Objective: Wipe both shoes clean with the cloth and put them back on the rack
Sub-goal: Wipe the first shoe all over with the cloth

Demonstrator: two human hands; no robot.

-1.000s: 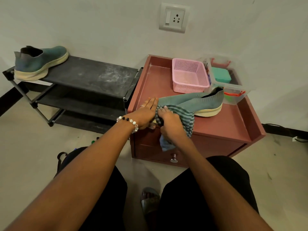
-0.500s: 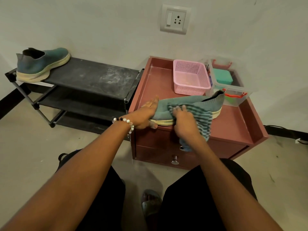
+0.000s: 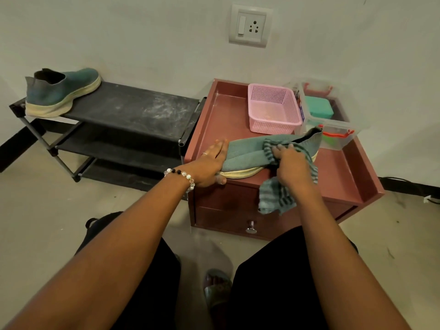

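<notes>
Head view: cloth [image 3: 276, 196] under right fingers [image 3: 282, 148] atop shoe [image 3: 245, 153].

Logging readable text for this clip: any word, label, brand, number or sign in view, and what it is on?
No text can be read in this frame.
Label on the side of the clear plastic box, next to the pink basket: blue and red print, too small and blurred to read.
Wall socket: no marking visible.
Shoe on the rack and shoe on the cabinet: no brand mark visible.
Striped cloth: no print.
</notes>
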